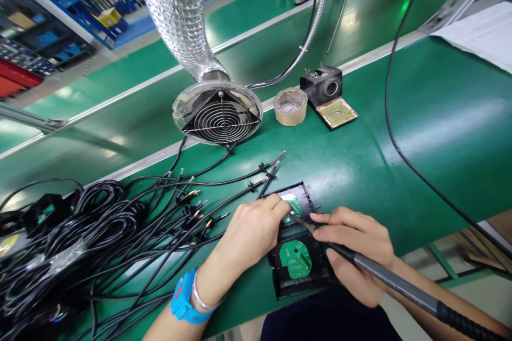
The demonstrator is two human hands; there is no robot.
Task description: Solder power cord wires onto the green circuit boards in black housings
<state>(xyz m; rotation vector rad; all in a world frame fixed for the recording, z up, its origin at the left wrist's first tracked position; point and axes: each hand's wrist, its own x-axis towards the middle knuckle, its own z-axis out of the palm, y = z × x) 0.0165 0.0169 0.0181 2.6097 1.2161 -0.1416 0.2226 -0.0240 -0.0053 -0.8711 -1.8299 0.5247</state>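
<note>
So the upper green circuit board [295,203] is sitting in a black casing [306,192] on the bench, with a second board [296,260] just below. Left hand [252,232] has its fingertips bunched at the upper one, can't tell if they're pinching anything. Right hand [358,248] grips a soldering iron [394,279] pen-style, tip near those fingers. Black cables [104,229] pile up to the left, fume extractor [218,117] beyond.

left hand [256,226] partly hides upper board [296,204]; paper [482,34] cut off
</note>
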